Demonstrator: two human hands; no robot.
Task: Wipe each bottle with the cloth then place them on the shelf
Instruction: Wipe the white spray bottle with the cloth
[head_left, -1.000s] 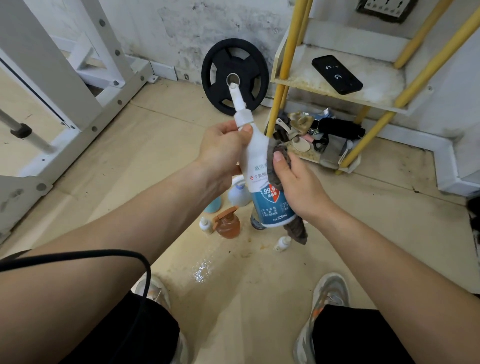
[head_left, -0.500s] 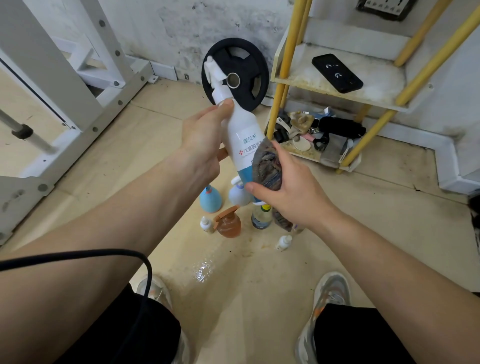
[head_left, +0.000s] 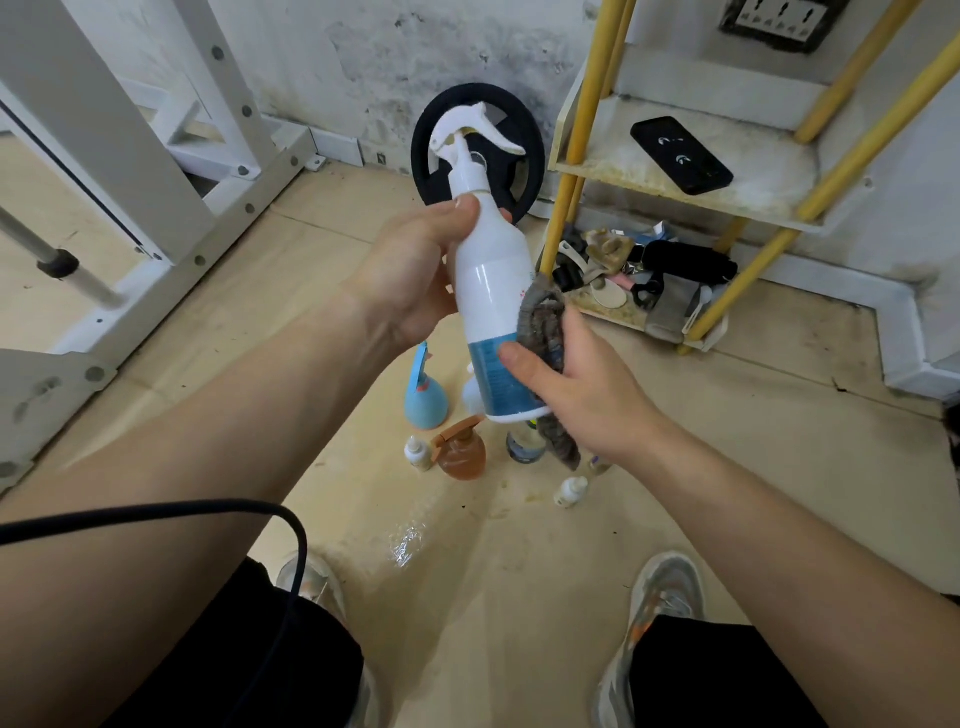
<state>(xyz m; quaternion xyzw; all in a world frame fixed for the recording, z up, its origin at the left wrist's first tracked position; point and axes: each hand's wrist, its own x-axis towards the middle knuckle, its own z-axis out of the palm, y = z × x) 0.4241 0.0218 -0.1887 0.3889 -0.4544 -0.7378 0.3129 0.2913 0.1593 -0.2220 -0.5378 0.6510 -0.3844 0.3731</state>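
View: head
Bottle (head_left: 485, 291): white sprayer, held in the air left of the shelf (head_left: 769, 174), tilted, trigger end up.
Left hand (head_left: 410, 275): fingers curled round the bottle's shoulder, gripping it.
Right hand (head_left: 576, 384): pressed the cloth (head_left: 543, 322) to the bottle's lower side, thumb across the blue label.
Cloth: grey, bunched, tail hanging under the bottle's base.
Blue bottle (head_left: 426, 400), orange bottle (head_left: 462, 452): stood on the floor, left of the shelf and nearer the person.
Phone (head_left: 680, 156): lay on the shelf's upper board.
Plate (head_left: 524, 156): black, just left of the shelf.
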